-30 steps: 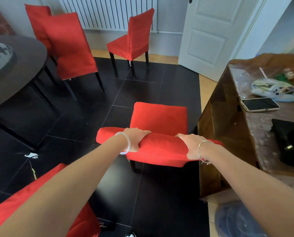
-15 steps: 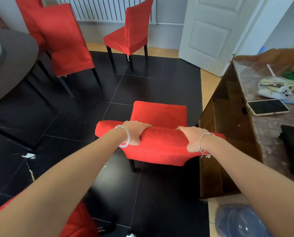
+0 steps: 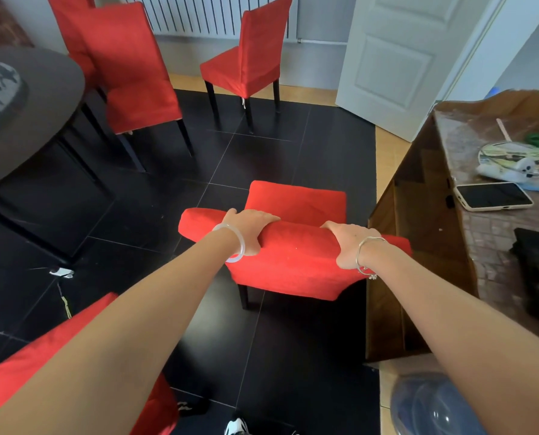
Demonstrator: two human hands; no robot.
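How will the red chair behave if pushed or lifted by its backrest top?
Probably stiff: the left hand and right hand grip the red chair by its backrest top, which holds shape. Its fabric cover may shift under the hands. Pushed that high on thin legs, it could tip forward, though the glossy floor likely helps sliding.

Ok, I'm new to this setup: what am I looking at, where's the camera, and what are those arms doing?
No machine here: these are a person's bare arms, filmed by one wide-angle camera worn on the head, looking forward and down. The left hand and the right hand each grip the top of the backrest of a red chair on dark floor tiles. On the right stands a wooden sideboard with a phone on it; a dark table is at the left.
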